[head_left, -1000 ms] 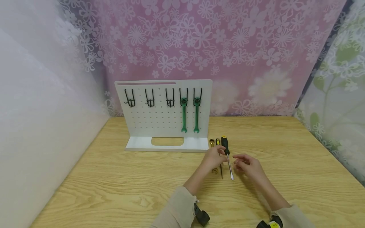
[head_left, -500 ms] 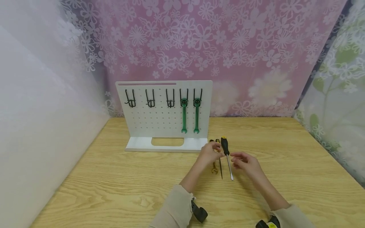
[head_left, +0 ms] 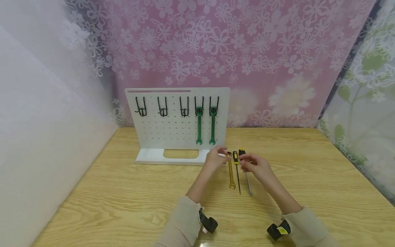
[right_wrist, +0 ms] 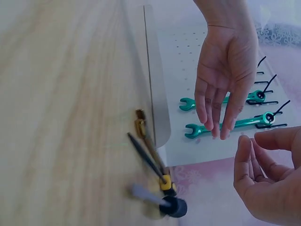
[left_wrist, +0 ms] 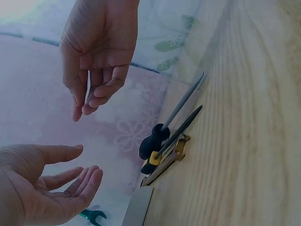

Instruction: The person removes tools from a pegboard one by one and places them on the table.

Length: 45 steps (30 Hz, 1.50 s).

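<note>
My left hand hovers with relaxed fingers by the pegboard's right front corner, close to the ring end of a gold combination wrench. My right hand is raised over the larger screwdriver, covering part of its black handle in the head view. Between these two tools lies a thin black-and-yellow screwdriver. All three lie side by side on the table. Both wrist views show the left hand and right hand apart from the tools, holding nothing.
A white pegboard stands on the wooden table. Two green combination wrenches, one left of the other, hang from its right hooks. Three black hooks, including one, hold nothing. A floral curtain hangs behind.
The left hand has moved left, off the screwdrivers, uncovering them and the gold wrench. The right hand has moved left and up, now over the larger screwdriver's handle. The tools stay put.
</note>
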Each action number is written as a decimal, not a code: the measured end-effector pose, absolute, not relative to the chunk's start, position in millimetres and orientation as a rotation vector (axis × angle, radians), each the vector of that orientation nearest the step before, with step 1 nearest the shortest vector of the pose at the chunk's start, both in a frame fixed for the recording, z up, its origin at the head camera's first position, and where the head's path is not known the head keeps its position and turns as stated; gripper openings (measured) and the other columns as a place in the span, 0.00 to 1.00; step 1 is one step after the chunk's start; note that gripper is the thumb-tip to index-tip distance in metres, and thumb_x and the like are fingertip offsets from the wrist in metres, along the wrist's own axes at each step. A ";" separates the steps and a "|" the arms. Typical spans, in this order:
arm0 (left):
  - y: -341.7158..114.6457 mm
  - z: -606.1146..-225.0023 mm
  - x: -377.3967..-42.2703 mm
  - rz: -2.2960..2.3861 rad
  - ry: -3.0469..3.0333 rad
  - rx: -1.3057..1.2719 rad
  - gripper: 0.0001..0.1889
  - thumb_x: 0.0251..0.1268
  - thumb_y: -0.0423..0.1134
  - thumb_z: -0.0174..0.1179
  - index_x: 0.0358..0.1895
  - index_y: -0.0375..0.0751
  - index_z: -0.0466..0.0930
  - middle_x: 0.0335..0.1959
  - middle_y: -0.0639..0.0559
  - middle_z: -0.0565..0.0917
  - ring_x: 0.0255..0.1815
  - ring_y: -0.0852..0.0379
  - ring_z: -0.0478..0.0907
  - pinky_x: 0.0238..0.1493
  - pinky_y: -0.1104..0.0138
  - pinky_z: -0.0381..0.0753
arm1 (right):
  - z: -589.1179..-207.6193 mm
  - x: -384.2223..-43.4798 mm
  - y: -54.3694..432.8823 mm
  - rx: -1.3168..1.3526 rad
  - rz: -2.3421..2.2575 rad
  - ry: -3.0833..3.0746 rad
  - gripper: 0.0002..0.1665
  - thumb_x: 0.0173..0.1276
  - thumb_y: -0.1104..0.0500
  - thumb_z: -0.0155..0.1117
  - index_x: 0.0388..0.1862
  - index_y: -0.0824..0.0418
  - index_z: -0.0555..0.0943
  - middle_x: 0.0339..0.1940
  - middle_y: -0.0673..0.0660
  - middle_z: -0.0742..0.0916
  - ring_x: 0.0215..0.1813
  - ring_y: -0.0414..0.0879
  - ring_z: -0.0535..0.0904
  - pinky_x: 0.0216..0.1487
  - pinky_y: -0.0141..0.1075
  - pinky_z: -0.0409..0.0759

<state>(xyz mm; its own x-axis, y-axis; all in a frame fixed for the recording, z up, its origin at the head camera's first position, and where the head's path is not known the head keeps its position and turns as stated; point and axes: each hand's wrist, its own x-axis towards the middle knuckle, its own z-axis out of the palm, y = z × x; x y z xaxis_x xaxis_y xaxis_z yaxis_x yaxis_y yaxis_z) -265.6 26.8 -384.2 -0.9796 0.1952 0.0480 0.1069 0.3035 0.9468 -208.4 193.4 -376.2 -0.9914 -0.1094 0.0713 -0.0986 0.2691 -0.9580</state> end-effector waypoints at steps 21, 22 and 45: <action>-49.8 -364.0 -331.5 2.320 2.547 0.270 0.16 0.60 0.31 0.60 0.52 0.35 0.75 0.46 0.45 0.77 0.47 0.53 0.75 0.46 0.66 0.76 | -355.8 -289.2 115.1 -0.287 -1.959 2.418 0.18 0.68 0.64 0.53 0.55 0.72 0.72 0.50 0.66 0.77 0.51 0.58 0.74 0.49 0.40 0.77; -49.5 -363.9 -332.9 2.315 2.557 0.270 0.15 0.60 0.31 0.60 0.52 0.35 0.75 0.46 0.45 0.78 0.47 0.52 0.75 0.47 0.65 0.76 | -357.5 -293.7 111.5 -0.298 -1.968 2.414 0.19 0.68 0.65 0.54 0.56 0.72 0.72 0.51 0.66 0.77 0.52 0.58 0.74 0.50 0.41 0.76; -42.7 -369.0 -341.6 2.307 2.637 0.272 0.14 0.60 0.30 0.60 0.49 0.33 0.77 0.42 0.43 0.80 0.44 0.48 0.77 0.44 0.65 0.78 | -374.3 -322.1 76.9 -0.329 -1.807 2.613 0.19 0.67 0.65 0.55 0.56 0.69 0.71 0.50 0.64 0.78 0.53 0.55 0.73 0.50 0.44 0.75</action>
<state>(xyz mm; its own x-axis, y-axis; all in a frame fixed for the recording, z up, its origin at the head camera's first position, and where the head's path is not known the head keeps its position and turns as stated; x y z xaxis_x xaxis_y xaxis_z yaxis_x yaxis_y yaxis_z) -341.6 -42.7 -369.0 -0.9198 -0.1270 0.3713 0.3510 0.1563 0.9232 -322.1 76.9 -374.3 -0.9775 -0.1385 0.1593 -0.1979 0.3393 -0.9196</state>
